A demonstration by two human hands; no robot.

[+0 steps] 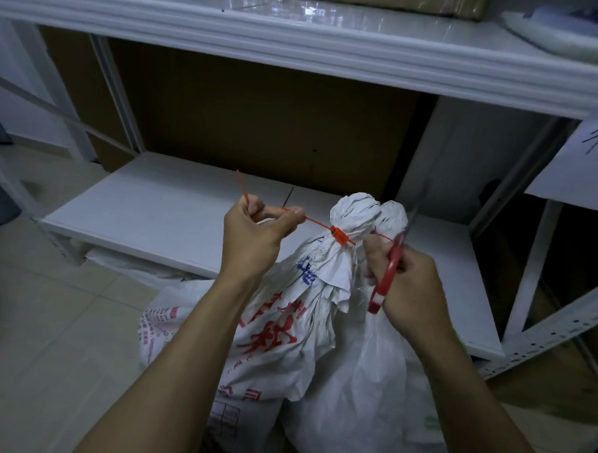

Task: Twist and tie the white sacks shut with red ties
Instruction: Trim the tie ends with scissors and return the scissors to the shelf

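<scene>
left hand (256,234) pinches the red zip tie's (338,234) free tail, stretched out left of the twisted neck of the white sack (327,261). right hand (408,286), right of that neck, grips red-handled scissors (386,281). sack stands before a white shelf (154,213).

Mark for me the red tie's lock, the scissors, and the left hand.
red tie's lock (337,235), head view, on the orange-red locking block at the sack's neck.
scissors (388,274), head view, on the red handle.
left hand (256,238), head view, back of hand.
</scene>
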